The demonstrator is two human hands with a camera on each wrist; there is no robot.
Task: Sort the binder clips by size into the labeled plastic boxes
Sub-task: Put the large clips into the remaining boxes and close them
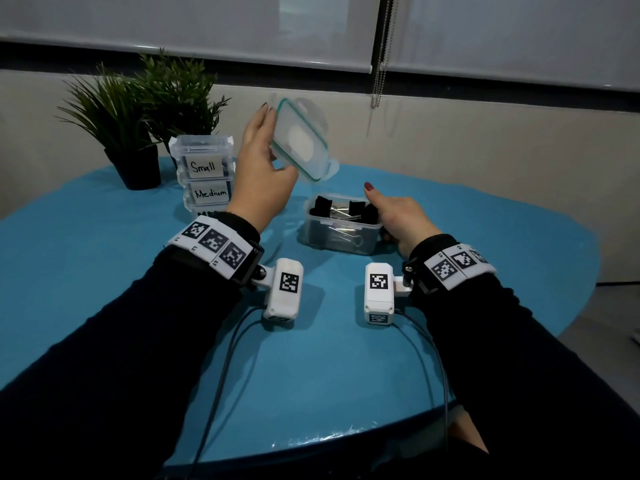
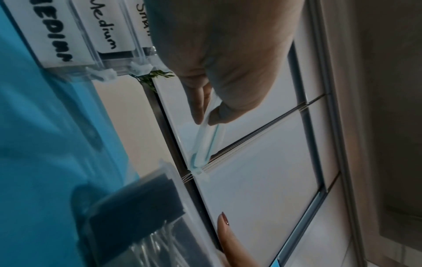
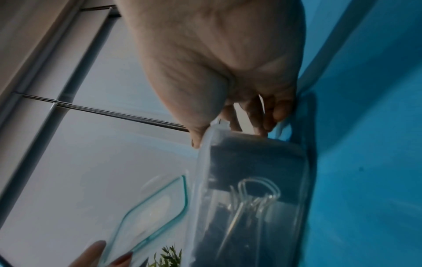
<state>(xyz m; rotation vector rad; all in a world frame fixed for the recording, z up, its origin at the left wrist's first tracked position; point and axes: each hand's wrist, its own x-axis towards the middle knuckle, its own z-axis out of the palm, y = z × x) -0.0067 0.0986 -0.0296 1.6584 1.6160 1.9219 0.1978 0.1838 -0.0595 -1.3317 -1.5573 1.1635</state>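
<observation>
Head view is showing the near blue table (image 1: 311, 358), smooth and slightly glossy at its rounded edge. Just beyond the wrists, the right hand (image 1: 401, 216) is bracing the open box (image 1: 341, 233), fingers curling round its far end and thumb sticking up. That box is clear, thin-walled plastic with rounded corners, and the binder clips (image 1: 346, 209) are lying jumbled inside it: matte black bodies with shiny wire loops. Above and behind it, the left hand (image 1: 263, 168) is holding the lid (image 1: 301, 140) tilted in the air, pinching one edge between thumb and fingers; the lid is see-through, with a teal seal running round its rim and small latch flaps. Farther left, the labeled boxes (image 1: 204, 174) are standing stacked with lids on, handwritten paper tags reading Small and Medium. Two potted plants (image 1: 138, 109) are sitting behind them.

The lid is probably best laid flat on bare table away from the stack, while the right hand is steadying the light box so it is not sliding or tipping.
</observation>
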